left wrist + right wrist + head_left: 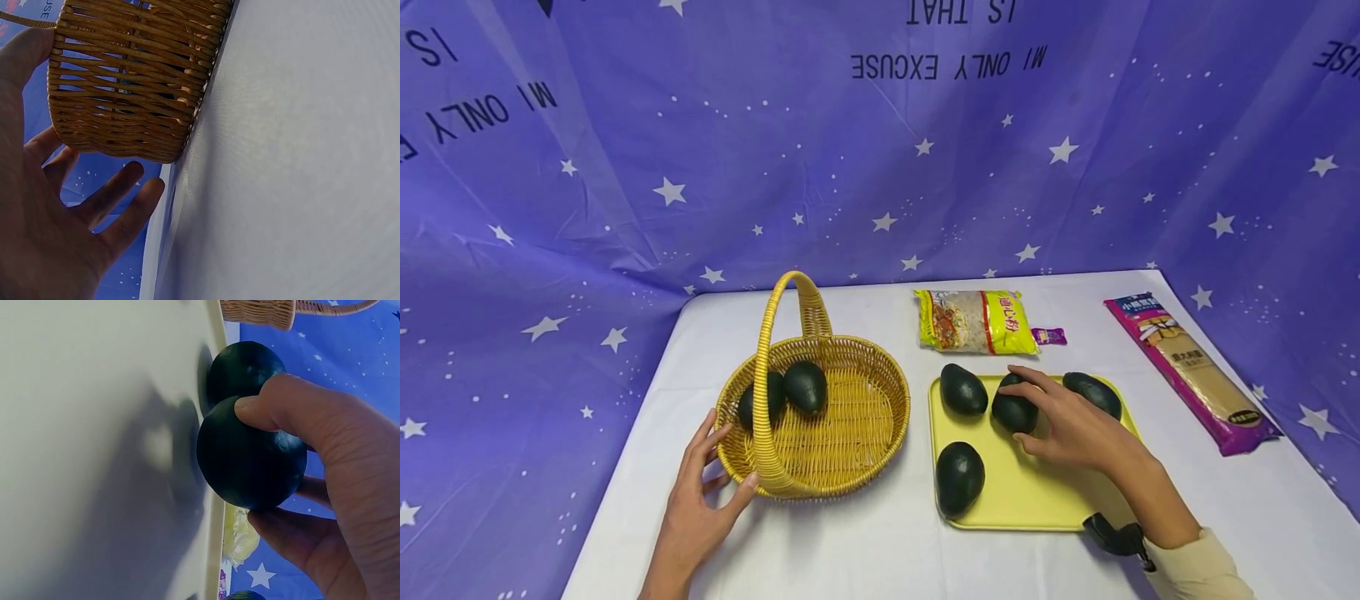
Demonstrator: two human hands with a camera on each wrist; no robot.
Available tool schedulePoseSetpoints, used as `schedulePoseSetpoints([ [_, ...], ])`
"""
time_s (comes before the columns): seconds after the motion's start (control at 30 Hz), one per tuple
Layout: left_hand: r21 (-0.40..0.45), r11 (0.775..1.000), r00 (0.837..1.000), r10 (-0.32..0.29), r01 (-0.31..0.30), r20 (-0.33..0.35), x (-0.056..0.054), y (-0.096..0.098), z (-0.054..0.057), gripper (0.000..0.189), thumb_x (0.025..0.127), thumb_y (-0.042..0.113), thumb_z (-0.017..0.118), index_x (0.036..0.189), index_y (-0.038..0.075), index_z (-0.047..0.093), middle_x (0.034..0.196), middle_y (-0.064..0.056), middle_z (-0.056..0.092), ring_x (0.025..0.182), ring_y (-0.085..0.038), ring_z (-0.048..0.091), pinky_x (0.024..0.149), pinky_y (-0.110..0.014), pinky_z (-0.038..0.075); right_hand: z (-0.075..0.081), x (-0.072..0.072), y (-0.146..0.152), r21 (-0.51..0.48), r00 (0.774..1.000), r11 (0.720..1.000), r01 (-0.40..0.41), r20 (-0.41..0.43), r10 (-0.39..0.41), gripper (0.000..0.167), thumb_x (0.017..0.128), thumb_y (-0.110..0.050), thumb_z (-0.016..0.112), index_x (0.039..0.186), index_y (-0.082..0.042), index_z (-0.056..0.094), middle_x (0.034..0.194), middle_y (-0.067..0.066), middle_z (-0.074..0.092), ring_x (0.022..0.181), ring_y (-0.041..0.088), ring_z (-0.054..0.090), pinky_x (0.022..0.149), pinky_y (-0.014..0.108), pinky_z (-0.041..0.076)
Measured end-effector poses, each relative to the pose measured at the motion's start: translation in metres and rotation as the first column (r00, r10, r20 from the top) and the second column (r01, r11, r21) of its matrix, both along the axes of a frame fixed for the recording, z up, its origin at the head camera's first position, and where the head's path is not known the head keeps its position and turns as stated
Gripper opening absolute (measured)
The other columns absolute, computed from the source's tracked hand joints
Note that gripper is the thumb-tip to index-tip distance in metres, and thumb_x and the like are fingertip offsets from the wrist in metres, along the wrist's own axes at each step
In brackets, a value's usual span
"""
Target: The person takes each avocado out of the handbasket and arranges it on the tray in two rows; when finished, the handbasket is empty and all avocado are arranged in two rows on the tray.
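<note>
My right hand point(1070, 423) grips a dark green avocado point(250, 456) at the yellow tray point(1022, 504), thumb on one side and fingers on the other. Three more avocados lie on this tray: one at its far left point(963, 389), one at its near left point(959, 480) and one at its far right point(1093, 394). My left hand point(700, 492) is at the near left side of a wicker basket point(842, 450), its thumb touching the rim and its fingers spread along the outside. Inside the basket, two avocados point(805, 387) sit on the left, one partly behind the handle.
Behind the tray lies a yellow bag of pasta point(976, 322), with a small purple packet point(1049, 336) beside it. A long purple pack of noodles point(1191, 371) lies at the right. The basket's tall handle point(765, 392) arches over it. A starry blue cloth point(880, 167) hangs behind the white table.
</note>
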State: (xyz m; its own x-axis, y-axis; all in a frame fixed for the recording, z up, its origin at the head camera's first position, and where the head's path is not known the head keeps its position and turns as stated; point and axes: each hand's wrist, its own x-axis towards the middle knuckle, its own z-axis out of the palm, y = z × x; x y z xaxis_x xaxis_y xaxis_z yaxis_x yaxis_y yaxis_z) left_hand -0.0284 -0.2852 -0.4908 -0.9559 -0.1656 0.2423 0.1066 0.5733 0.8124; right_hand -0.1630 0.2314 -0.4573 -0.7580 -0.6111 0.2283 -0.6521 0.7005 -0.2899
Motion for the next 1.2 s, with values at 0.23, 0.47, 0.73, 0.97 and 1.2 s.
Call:
schedulePoseSetpoints([
  [0.23, 0.008, 1.0, 1.0, 0.0, 0.0, 0.01, -0.0001, -0.0003, 0.0003, 0.078, 0.092, 0.011, 0.087, 0.16, 0.017, 0.049, 0.178, 0.0, 0.025, 0.131, 0.006, 0.045, 0.094, -0.008, 0.052, -0.0001, -0.0039, 0.0001, 0.025, 1.0, 1.0, 0.01, 0.027, -0.011, 0.065, 0.08, -0.02, 0.092, 0.14, -0.014, 0.066, 0.159, 0.02, 0.051, 0.127, 0.043, 0.065, 0.096, 0.06, 0.06],
  [0.47, 0.001, 1.0, 1.0, 0.006, -0.006, 0.011, -0.0002, -0.0001, 0.0003, 0.078, 0.092, 0.011, 0.087, 0.16, 0.017, 0.049, 0.178, 0.0, 0.025, 0.13, 0.009, 0.044, 0.094, -0.008, 0.052, -0.0032, -0.0031, 0.0014, 0.009, 0.998, 1.0, 0.016, 0.063, -0.016, 0.068, 0.085, -0.017, 0.089, 0.147, -0.015, 0.063, 0.164, 0.021, 0.044, 0.132, 0.047, 0.061, 0.098, 0.064, 0.059],
  [0.73, -0.004, 1.0, 1.0, 0.005, -0.005, 0.003, -0.0006, -0.0001, 0.0011, 0.078, 0.092, 0.01, 0.086, 0.16, 0.018, 0.049, 0.178, -0.002, 0.026, 0.13, 0.009, 0.044, 0.094, -0.008, 0.052, -0.0073, -0.0036, 0.0022, 0.005, 0.999, 1.0, 0.028, 0.04, -0.028, 0.07, 0.088, -0.022, 0.09, 0.151, -0.014, 0.06, 0.163, 0.019, 0.043, 0.134, 0.046, 0.059, 0.1, 0.064, 0.058],
  [0.97, 0.004, 1.0, 1.0, -0.003, 0.003, -0.021, -0.0017, -0.0002, 0.0011, 0.078, 0.091, 0.006, 0.086, 0.159, 0.016, 0.049, 0.178, -0.003, 0.027, 0.131, 0.009, 0.045, 0.094, -0.008, 0.052, -0.0069, -0.0037, 0.0019, 0.02, 0.998, 0.998, 0.052, 0.043, -0.053, 0.072, 0.09, -0.029, 0.09, 0.153, -0.015, 0.059, 0.162, 0.017, 0.045, 0.135, 0.045, 0.059, 0.103, 0.065, 0.056],
  [1.2, 0.018, 1.0, 1.0, -0.004, 0.004, -0.008, -0.001, 0.0006, 0.0019, 0.077, 0.092, 0.007, 0.085, 0.159, 0.016, 0.049, 0.178, -0.004, 0.026, 0.131, 0.007, 0.046, 0.094, -0.007, 0.051, -0.0067, -0.0021, 0.0009, 0.014, 0.998, 0.999, 0.038, 0.052, -0.039, 0.071, 0.093, -0.029, 0.088, 0.155, -0.015, 0.057, 0.165, 0.017, 0.043, 0.135, 0.044, 0.059, 0.1, 0.064, 0.058],
])
